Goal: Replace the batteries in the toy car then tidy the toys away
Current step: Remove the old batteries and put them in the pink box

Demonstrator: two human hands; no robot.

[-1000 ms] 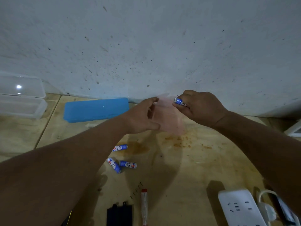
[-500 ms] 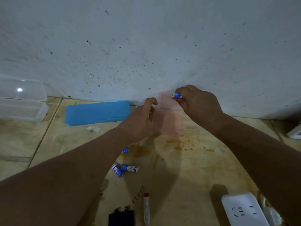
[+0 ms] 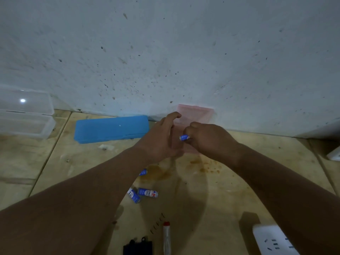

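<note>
Near the far wall, both hands meet over a thin translucent pink bag (image 3: 198,113). The right hand (image 3: 209,140) pinches a blue battery (image 3: 184,137) between its fingertips, tip pointing left. The left hand (image 3: 161,138) is curled loosely against the bag's left side — whether it actually grips the bag I cannot tell. Nearer, on the wooden surface (image 3: 230,190), lie three loose batteries (image 3: 147,192), two of them touching. A blue case (image 3: 110,128) rests to the left by the wall; the toy car itself is not clearly made out.
</note>
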